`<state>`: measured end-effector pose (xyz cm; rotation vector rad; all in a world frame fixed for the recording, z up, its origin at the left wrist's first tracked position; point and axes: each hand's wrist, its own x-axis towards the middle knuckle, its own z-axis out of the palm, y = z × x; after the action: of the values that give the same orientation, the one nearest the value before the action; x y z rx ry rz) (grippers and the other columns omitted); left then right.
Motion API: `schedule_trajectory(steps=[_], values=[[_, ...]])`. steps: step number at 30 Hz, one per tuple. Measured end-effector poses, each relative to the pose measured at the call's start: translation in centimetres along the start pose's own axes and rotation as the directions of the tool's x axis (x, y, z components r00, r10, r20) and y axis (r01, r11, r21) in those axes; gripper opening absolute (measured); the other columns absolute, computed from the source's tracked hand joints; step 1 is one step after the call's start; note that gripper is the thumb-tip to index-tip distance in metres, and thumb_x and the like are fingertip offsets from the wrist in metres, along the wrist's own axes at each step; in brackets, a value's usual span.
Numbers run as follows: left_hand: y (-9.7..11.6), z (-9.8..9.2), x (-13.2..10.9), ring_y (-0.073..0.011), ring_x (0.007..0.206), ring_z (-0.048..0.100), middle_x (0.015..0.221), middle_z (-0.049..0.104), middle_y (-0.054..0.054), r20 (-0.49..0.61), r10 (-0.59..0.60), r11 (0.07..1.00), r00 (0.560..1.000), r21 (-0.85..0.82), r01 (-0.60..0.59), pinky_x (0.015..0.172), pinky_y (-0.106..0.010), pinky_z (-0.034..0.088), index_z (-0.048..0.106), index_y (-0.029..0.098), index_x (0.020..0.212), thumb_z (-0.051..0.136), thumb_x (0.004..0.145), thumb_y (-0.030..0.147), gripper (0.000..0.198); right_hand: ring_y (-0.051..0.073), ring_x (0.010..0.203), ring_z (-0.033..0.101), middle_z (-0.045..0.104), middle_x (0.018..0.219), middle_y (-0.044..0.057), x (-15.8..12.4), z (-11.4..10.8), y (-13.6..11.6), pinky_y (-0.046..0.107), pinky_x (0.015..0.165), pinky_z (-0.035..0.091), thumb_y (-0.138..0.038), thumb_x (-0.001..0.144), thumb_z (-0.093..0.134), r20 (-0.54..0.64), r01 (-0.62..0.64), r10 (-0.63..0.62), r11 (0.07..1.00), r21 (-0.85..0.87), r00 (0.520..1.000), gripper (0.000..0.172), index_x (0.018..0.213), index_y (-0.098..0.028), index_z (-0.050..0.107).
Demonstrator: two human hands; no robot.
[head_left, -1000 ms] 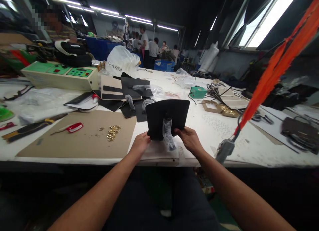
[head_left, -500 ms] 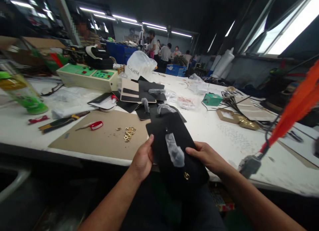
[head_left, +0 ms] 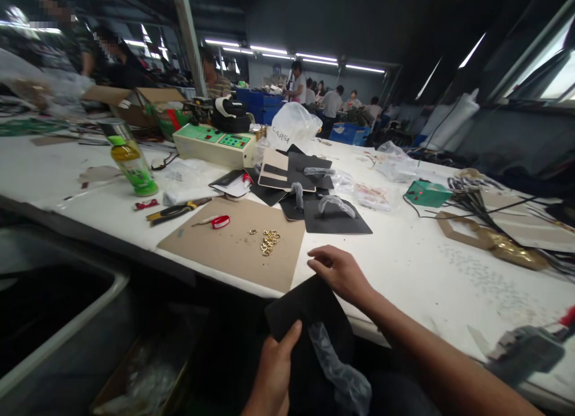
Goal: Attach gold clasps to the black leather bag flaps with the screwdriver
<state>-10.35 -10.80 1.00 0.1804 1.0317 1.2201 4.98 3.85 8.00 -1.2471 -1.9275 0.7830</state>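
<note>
I have just let go of the black panel (head_left: pixel 309 308) with my right hand (head_left: pixel 341 273); a second ago both hands were holding it by its sides, first propped up over the desk (head_left: pixel 404 272), then tipped down towards me. Now my left hand (head_left: pixel 276 362) alone clamps it, thumb laid across its face, and it hangs tilted over my lap, past the desk's near edge. The plastic-wrapped handle (head_left: pixel 336 368) runs down its face to the right of my left thumb. The gold emblem that showed low on the panel half a second ago is out of my sight. My right hand hovers at the panel's upper corner, fingers half curled with nothing between them; I cannot tell whether its lower edge brushes the panel. To my mind that leaves the panel steadied from one side only, with my right hand free. My view has swung left too: ahead and left of my right hand lies the brown board (head_left: pixel 224 248) with its gold fittings (head_left: pixel 270 242), and straight beyond that hand a second panel (head_left: pixel 330 225) lies flat, its wrapped handle arched up.
</note>
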Motion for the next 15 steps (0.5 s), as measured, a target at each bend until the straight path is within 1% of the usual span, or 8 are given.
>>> schedule_trajectory(steps=[1, 3, 4, 6, 8, 10, 13, 15], values=[[-0.7, -0.7, 0.1, -0.0380, 0.125, 0.069, 0.113, 0.081, -0.017, -0.029, 0.000, 1.000, 1.000, -0.027, -0.001, 0.112, -0.051, 0.053, 0.078, 0.015, 0.108, 0.089, 0.076, 0.037, 0.041, 0.020, 0.079, 0.069, 0.076, 0.090, 0.003, 1.4, 1.5, -0.3, 0.030, 0.078, 0.052, -0.035, 0.092, 0.071, 0.040, 0.023, -0.022, 0.999, -0.027, 0.999, 0.017, 0.102, -0.023, 0.078], [-1.7, -1.8, 0.3, -0.0389, 0.126, 0.068, 0.111, 0.082, -0.017, -0.097, -0.003, 0.998, 0.995, -0.062, -0.003, 0.114, -0.050, 0.051, 0.079, 0.015, 0.102, 0.091, 0.072, 0.037, 0.039, 0.019, 0.079, 0.069, 0.076, 0.087, 0.002, 3.7, 4.5, -0.6, 0.029, 0.077, 0.051, -0.028, 0.090, 0.073, 0.104, 0.028, -0.019, 0.996, -0.083, 0.994, 0.013, 0.100, -0.024, 0.080], [-2.0, -2.3, 0.5, -0.0397, 0.126, 0.068, 0.109, 0.082, -0.017, -0.133, -0.007, 0.998, 0.991, -0.065, -0.002, 0.114, -0.051, 0.051, 0.079, 0.016, 0.100, 0.092, 0.071, 0.037, 0.038, 0.019, 0.079, 0.070, 0.077, 0.086, 0.002, 4.7, 5.7, -0.6, 0.029, 0.077, 0.051, -0.026, 0.090, 0.073, 0.116, 0.018, -0.006, 0.994, -0.106, 0.993, 0.013, 0.100, -0.024, 0.080], [-1.9, -3.2, 0.6, -0.0418, 0.126, 0.067, 0.106, 0.082, -0.016, -0.204, -0.015, 0.999, 0.979, -0.041, 0.007, 0.113, -0.052, 0.051, 0.079, 0.017, 0.098, 0.092, 0.069, 0.037, 0.038, 0.019, 0.079, 0.069, 0.077, 0.087, 0.002, 6.2, 7.5, -0.3, 0.029, 0.077, 0.050, -0.022, 0.090, 0.072, 0.105, -0.007, 0.021, 0.991, -0.133, 0.994, 0.017, 0.104, -0.023, 0.080], [-1.5, -3.7, 0.6, -0.0438, 0.125, 0.067, 0.101, 0.083, -0.016, -0.256, -0.016, 1.000, 0.966, -0.001, 0.017, 0.113, -0.054, 0.051, 0.079, 0.017, 0.096, 0.093, 0.066, 0.038, 0.038, 0.019, 0.079, 0.069, 0.077, 0.089, 0.003, 7.3, 8.4, 0.2, 0.028, 0.077, 0.049, -0.020, 0.090, 0.070, 0.087, -0.033, 0.048, 0.987, -0.157, 0.995, 0.024, 0.113, -0.022, 0.079], [-1.0, -4.1, 0.6, -0.0449, 0.125, 0.067, 0.097, 0.083, -0.016, -0.286, -0.006, 0.999, 0.958, 0.042, 0.019, 0.114, -0.054, 0.050, 0.079, 0.017, 0.093, 0.094, 0.064, 0.039, 0.039, 0.018, 0.078, 0.068, 0.077, 0.089, 0.002, 8.1, 8.9, 0.7, 0.027, 0.076, 0.048, -0.020, 0.091, 0.070, 0.087, -0.054, 0.070, 0.982, -0.182, 0.994, 0.029, 0.119, -0.022, 0.077], [-0.7, -4.2, 0.8, -0.0451, 0.130, 0.064, 0.100, 0.082, -0.016, -0.311, 0.015, 0.996, 0.950, 0.091, 0.014, 0.117, -0.053, 0.048, 0.079, 0.016, 0.095, 0.095, 0.062, 0.041, 0.044, 0.018, 0.076, 0.067, 0.077, 0.088, 0.002, 9.1, 9.5, 1.2, 0.026, 0.072, 0.046, -0.021, 0.089, 0.071, 0.099, -0.076, 0.101, 0.971, -0.225, 0.990, 0.033, 0.122, -0.023, 0.077], [-0.7, -4.0, 0.8, -0.0460, 0.132, 0.062, 0.105, 0.082, -0.016, -0.325, 0.006, 0.995, 0.946, 0.093, 0.026, 0.116, -0.056, 0.048, 0.079, 0.018, 0.102, 0.096, 0.061, 0.041, 0.049, 0.019, 0.079, 0.068, 0.077, 0.089, 0.003, 9.6, 9.9, 1.3, 0.027, 0.073, 0.045, -0.020, 0.087, 0.072, 0.102, -0.084, 0.112, 0.964, -0.252, 0.988, 0.034, 0.121, -0.023, 0.077]])
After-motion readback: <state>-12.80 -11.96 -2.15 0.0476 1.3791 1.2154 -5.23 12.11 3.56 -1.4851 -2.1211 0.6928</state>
